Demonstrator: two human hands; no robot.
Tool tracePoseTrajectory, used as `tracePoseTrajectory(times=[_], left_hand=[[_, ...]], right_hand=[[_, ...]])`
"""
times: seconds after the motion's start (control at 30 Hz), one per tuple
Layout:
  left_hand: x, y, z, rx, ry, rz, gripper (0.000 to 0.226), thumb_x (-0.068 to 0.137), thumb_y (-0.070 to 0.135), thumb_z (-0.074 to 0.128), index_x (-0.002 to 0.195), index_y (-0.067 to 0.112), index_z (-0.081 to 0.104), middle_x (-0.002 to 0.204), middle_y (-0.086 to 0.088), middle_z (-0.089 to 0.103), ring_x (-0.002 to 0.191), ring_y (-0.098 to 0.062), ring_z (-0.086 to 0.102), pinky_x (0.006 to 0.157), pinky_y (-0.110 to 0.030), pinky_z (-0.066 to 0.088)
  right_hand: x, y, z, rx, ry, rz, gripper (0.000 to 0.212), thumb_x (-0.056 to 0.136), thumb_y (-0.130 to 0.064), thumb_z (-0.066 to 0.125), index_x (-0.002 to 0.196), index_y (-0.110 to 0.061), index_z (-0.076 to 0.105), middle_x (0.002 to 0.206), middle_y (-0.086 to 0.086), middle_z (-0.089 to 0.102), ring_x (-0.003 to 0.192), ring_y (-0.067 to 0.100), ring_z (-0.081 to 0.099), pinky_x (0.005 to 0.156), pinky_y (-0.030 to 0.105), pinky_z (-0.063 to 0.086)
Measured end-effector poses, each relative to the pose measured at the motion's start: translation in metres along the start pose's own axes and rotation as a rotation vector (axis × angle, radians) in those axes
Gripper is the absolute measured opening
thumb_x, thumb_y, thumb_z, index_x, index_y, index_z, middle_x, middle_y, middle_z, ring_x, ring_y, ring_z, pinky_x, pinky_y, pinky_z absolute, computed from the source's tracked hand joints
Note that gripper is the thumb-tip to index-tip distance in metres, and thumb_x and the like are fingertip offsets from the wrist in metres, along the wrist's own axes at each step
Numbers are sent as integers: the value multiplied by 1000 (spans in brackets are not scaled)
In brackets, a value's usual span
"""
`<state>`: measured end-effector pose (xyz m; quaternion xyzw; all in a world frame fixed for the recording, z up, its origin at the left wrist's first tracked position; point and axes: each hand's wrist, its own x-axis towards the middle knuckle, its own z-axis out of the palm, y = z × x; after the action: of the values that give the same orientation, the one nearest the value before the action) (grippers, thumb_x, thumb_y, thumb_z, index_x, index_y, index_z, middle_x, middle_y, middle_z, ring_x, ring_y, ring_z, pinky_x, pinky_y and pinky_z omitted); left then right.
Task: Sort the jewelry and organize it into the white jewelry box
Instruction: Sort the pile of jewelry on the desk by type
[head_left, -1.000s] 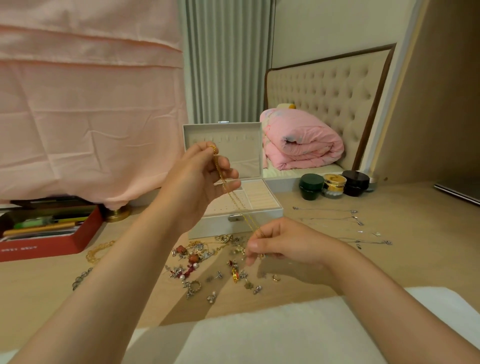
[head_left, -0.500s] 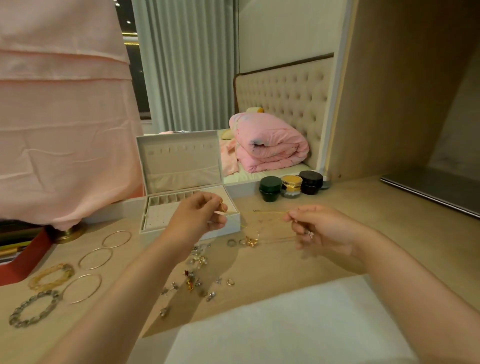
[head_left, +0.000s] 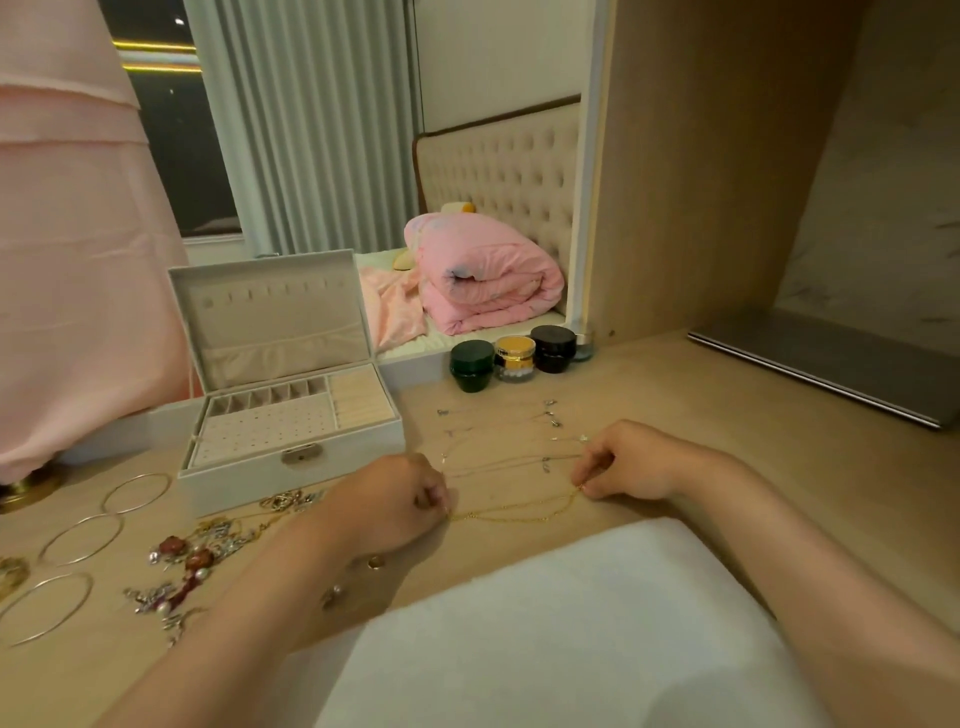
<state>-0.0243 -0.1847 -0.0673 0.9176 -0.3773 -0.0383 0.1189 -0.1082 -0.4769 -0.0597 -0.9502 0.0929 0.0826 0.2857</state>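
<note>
A thin gold chain necklace (head_left: 519, 514) lies stretched on the wooden table between my two hands. My left hand (head_left: 395, 499) pinches its left end, and my right hand (head_left: 623, 462) pinches its right end, both low on the table. The white jewelry box (head_left: 291, 462) stands open behind my left hand, its lid upright and its compartments showing nothing inside. Several thin silver necklaces (head_left: 509, 441) lie in rows just beyond the gold chain. A loose pile of jewelry (head_left: 208, 551) with red beads and pearls sits left of my left forearm.
Thin bangles (head_left: 78, 540) lie at the left edge. Three small jars (head_left: 511, 358) stand behind the silver chains. A closed laptop (head_left: 831, 364) rests at the far right. A white cloth (head_left: 545, 634) covers the near edge. A small ring (head_left: 375, 561) lies by my left wrist.
Both hands came down from mid-air and to the right, laying the gold chain flat on the table below the silver necklaces. The view has swung right.
</note>
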Motion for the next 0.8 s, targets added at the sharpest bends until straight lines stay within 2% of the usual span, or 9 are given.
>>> tracePoseTrajectory(times=[0.1, 0.17, 0.3, 0.37, 0.47, 0.53, 0.67, 0.73, 0.8], left_hand=[[-2, 5, -6, 17, -12, -22, 18, 91, 26, 59, 99, 34, 73, 100, 20, 63, 92, -4, 57, 88, -22, 49], [0, 10, -7, 0, 9, 0, 25, 93, 22, 57, 109, 35, 70, 105, 17, 65, 93, -5, 58, 88, -21, 49], [8, 29, 6, -16, 44, 79, 21, 94, 34, 62, 113, 38, 68, 105, 17, 61, 93, -6, 56, 82, -24, 49], [12, 35, 15, -4, 60, 109, 19, 93, 36, 62, 110, 39, 69, 103, 17, 60, 92, -5, 55, 73, -15, 43], [19, 33, 20, -40, 80, 98, 18, 95, 24, 60, 102, 33, 72, 99, 15, 59, 88, -2, 53, 64, -5, 31], [24, 28, 20, -57, 91, 90, 18, 95, 18, 60, 100, 29, 73, 97, 13, 59, 87, -4, 54, 69, -8, 36], [27, 17, 19, -16, 95, 63, 19, 94, 15, 60, 101, 27, 73, 100, 8, 62, 91, -10, 59, 81, -22, 49], [25, 13, 15, -14, 98, 55, 19, 94, 16, 60, 102, 27, 73, 102, 8, 64, 91, -10, 60, 83, -23, 51], [20, 7, 9, -35, 116, 60, 19, 93, 17, 61, 103, 27, 73, 101, 10, 64, 87, -5, 58, 80, -17, 48]], right_hand=[[-1, 0, -6, 2, 31, -41, 28, 83, -13, 81, 97, -36, 75, 99, -10, 71, 95, 9, 66, 90, 24, 52], [0, 0, -11, 0, 77, -73, 34, 83, -7, 80, 99, -37, 74, 100, -12, 71, 94, 6, 65, 88, 21, 52], [0, -3, -17, -48, 148, -72, 32, 86, -8, 76, 93, -40, 74, 95, -17, 69, 90, 1, 62, 82, 18, 48], [-1, -7, -11, -82, 103, -68, 26, 84, -14, 79, 91, -39, 76, 93, -20, 68, 88, -1, 61, 77, 16, 45], [1, -11, 3, -100, 56, -67, 22, 82, -18, 81, 81, -40, 76, 91, -18, 69, 87, 3, 63, 74, 17, 45], [4, -10, 6, -144, 87, -64, 22, 85, -17, 78, 79, -38, 76, 88, -17, 67, 87, 4, 61, 69, 14, 42], [8, -10, 4, -165, 142, -30, 16, 88, -14, 74, 93, -28, 80, 86, -17, 66, 89, 5, 62, 67, 9, 40], [7, -16, 4, -205, 131, -23, 14, 88, -17, 75, 95, -28, 80, 89, -15, 66, 91, 7, 61, 71, 13, 44], [5, -30, 5, -211, 139, -33, 15, 89, -20, 74, 98, -31, 79, 95, -12, 67, 92, 8, 61, 79, 21, 49]])
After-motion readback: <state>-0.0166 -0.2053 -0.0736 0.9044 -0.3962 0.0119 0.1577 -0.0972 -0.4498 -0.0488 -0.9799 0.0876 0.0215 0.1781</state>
